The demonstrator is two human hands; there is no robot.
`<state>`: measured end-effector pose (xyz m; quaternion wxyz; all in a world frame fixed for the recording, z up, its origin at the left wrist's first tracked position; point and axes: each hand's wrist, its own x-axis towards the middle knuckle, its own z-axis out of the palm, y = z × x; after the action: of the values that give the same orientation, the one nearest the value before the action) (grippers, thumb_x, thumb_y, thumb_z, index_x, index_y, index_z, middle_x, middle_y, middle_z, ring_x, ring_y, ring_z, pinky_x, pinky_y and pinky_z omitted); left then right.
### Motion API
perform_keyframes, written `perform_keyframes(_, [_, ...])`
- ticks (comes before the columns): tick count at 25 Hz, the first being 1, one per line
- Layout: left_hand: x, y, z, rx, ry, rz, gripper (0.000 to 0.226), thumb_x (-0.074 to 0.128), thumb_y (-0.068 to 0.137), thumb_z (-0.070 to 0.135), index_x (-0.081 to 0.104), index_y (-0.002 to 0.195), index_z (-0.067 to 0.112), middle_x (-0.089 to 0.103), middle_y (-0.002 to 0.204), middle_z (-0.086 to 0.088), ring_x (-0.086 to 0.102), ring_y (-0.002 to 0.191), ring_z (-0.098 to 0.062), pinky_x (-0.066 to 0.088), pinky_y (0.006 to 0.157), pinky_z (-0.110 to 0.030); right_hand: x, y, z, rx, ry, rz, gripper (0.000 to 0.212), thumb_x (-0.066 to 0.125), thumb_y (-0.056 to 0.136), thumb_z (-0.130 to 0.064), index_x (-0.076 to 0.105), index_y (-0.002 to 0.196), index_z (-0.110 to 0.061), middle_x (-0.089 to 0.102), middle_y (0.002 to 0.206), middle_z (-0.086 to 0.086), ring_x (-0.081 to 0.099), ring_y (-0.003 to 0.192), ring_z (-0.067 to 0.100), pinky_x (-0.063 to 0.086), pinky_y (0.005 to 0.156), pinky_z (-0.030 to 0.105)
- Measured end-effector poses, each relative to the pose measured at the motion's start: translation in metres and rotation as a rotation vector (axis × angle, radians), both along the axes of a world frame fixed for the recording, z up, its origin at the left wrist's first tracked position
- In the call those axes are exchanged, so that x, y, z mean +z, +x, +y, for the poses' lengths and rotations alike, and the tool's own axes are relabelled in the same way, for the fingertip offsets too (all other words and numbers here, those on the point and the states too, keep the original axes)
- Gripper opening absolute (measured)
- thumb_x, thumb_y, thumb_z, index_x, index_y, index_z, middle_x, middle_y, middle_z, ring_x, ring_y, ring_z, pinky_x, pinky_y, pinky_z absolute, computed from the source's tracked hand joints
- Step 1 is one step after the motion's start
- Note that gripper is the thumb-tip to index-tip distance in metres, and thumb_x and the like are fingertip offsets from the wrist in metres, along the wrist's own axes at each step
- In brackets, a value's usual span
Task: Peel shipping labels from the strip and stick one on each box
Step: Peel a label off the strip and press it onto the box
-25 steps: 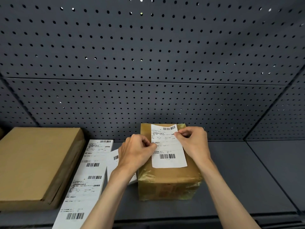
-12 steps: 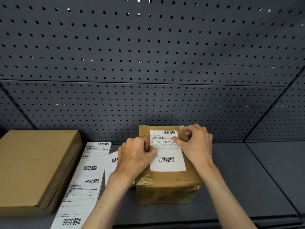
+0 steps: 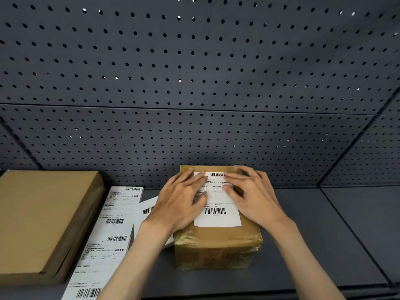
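Grey shelf (image 3: 313,230), my stuff on it.
Taped brown box (image 3: 216,247) sits mid-shelf; label strip (image 3: 110,230) lies flat just left of it, a loose label sheet (image 3: 144,210) between them; flat cardboard box (image 3: 41,217) far left, beside the strip.

A taped brown cardboard box (image 3: 218,241) sits at 6 o'clock on the shelf, a white shipping label (image 3: 217,217) flat on its top. At 8 o'clock lies the white label strip (image 3: 108,239), beside a flat brown box (image 3: 43,219) at 9 o'clock.

Label strip (image 3: 101,245) cut off at bottom edge
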<state>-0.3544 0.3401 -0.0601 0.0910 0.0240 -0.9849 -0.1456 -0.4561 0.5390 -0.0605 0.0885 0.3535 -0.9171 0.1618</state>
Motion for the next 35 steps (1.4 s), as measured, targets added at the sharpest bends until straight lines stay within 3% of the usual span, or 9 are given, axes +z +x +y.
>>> perform_keyframes(7, [0.007, 0.019, -0.001, 0.071, 0.209, 0.067, 0.069, 0.047, 0.096, 0.057, 0.027, 0.155, 0.028, 0.013, 0.162, 0.019, 0.001, 0.15, 0.001, -0.001, 0.12, -0.023, 0.009, 0.022, 0.017, -0.06, -0.136, -0.063, 0.055, 0.063, 0.093, -0.053, 0.059, 0.141, -0.026, 0.053, 0.149, -0.017, 0.036, 0.146, 0.003, 0.021, 0.117, 0.03])
perform_keyframes(9, [0.009, 0.04, 0.002, 0.063, 0.264, 0.08, 0.071, 0.05, 0.091, 0.063, 0.027, 0.153, 0.036, 0.014, 0.156, 0.029, 0.001, 0.149, 0.006, 0.004, 0.122, -0.027, 0.008, 0.046, 0.024, 0.045, -0.164, -0.111, 0.058, 0.061, 0.093, -0.057, 0.056, 0.143, -0.029, 0.046, 0.15, -0.024, 0.028, 0.148, -0.004, 0.021, 0.119, 0.03])
perform_keyframes(13, [-0.008, 0.061, 0.013, -0.185, 0.181, 0.086, 0.052, 0.04, 0.1, 0.051, 0.043, 0.148, 0.032, 0.034, 0.156, 0.02, 0.012, 0.149, 0.006, 0.018, 0.124, -0.031, -0.004, 0.074, 0.027, 0.32, -0.067, -0.111, 0.044, 0.039, 0.105, -0.05, 0.053, 0.144, -0.035, 0.043, 0.15, -0.028, 0.016, 0.15, -0.013, 0.017, 0.122, 0.021])
perform_keyframes(17, [-0.013, 0.064, 0.014, -0.193, 0.062, 0.228, 0.047, 0.042, 0.1, 0.043, 0.059, 0.138, 0.022, 0.05, 0.148, 0.011, 0.034, 0.144, -0.001, 0.028, 0.12, -0.028, -0.013, 0.071, 0.031, 0.334, -0.119, -0.01, 0.042, 0.041, 0.107, -0.043, 0.061, 0.139, -0.027, 0.054, 0.147, -0.017, 0.036, 0.146, -0.002, 0.027, 0.122, 0.023])
perform_keyframes(20, [-0.019, 0.067, 0.02, -0.08, 0.066, 0.378, 0.038, 0.051, 0.095, 0.037, 0.076, 0.115, 0.015, 0.07, 0.127, 0.004, 0.057, 0.128, -0.007, 0.048, 0.107, -0.033, -0.025, 0.078, 0.031, 0.288, -0.235, 0.166, 0.035, 0.051, 0.102, -0.034, 0.075, 0.121, -0.017, 0.071, 0.129, -0.005, 0.06, 0.13, 0.007, 0.049, 0.111, 0.033])
perform_keyframes(26, [-0.027, 0.083, 0.016, 0.245, 0.478, 0.549, 0.028, 0.066, 0.082, 0.039, 0.081, 0.094, 0.018, 0.075, 0.11, 0.009, 0.067, 0.108, -0.001, 0.052, 0.097, -0.026, -0.023, 0.079, 0.048, 0.057, -0.421, 0.332, 0.017, 0.073, 0.089, -0.021, 0.081, 0.08, -0.009, 0.08, 0.092, 0.0, 0.075, 0.093, 0.012, 0.058, 0.089, 0.032])
perform_keyframes(30, [-0.028, 0.091, 0.021, 0.403, 1.055, 0.422, 0.041, 0.07, 0.084, 0.044, 0.07, 0.12, 0.024, 0.071, 0.121, 0.011, 0.065, 0.111, 0.0, 0.05, 0.092, -0.017, -0.02, 0.082, 0.056, -0.258, -0.695, -0.246, 0.032, 0.074, 0.088, -0.033, 0.075, 0.117, -0.018, 0.068, 0.123, -0.013, 0.061, 0.116, -0.002, 0.046, 0.103, 0.018])
perform_keyframes(32, [-0.03, 0.091, 0.032, 0.425, 1.297, 0.289, 0.053, 0.07, 0.087, 0.04, 0.058, 0.136, 0.023, 0.065, 0.13, 0.01, 0.059, 0.116, 0.002, 0.047, 0.092, -0.011, -0.02, 0.092, 0.048, -0.335, -0.808, -0.646, 0.052, 0.074, 0.089, -0.04, 0.061, 0.137, -0.026, 0.061, 0.136, -0.017, 0.055, 0.126, 0.001, 0.043, 0.109, 0.025])
perform_keyframes(35, [-0.039, 0.088, 0.045, 0.456, 1.445, 0.192, 0.076, 0.073, 0.067, 0.061, 0.057, 0.135, 0.03, 0.064, 0.133, 0.013, 0.056, 0.125, -0.006, 0.04, 0.111, -0.032, -0.026, 0.105, 0.033, -0.327, -0.982, -1.001, 0.043, 0.073, 0.089, -0.04, 0.06, 0.129, -0.031, 0.074, 0.111, -0.022, 0.068, 0.101, -0.005, 0.051, 0.085, 0.018])
